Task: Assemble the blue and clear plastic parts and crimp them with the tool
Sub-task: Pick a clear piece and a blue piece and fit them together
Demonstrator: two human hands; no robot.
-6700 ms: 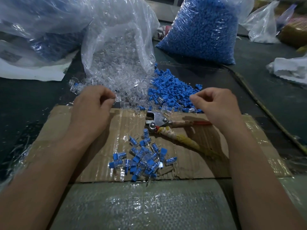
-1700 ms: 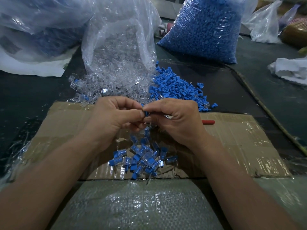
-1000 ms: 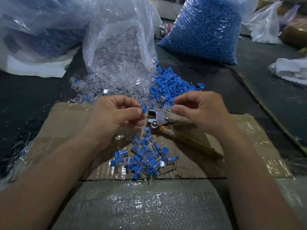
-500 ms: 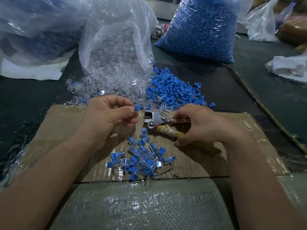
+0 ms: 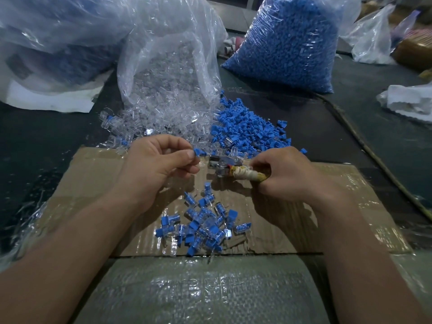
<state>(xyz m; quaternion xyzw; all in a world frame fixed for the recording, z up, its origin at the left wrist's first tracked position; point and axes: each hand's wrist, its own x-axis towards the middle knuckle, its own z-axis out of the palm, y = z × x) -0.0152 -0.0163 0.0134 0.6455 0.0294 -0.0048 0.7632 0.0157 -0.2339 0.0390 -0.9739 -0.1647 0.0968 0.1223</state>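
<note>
Head view | left hand pinching blue part | right hand gripping crimp tool — loose pile just behind

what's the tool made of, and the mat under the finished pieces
Tool: the head looks like bright bare metal, shiny and grey; the handle in the right hand is wound with pale, frayed cloth or tape.
Mat: brown corrugated cardboard, glossy and wrinkled on top, probably covered in clear tape or film.
</note>
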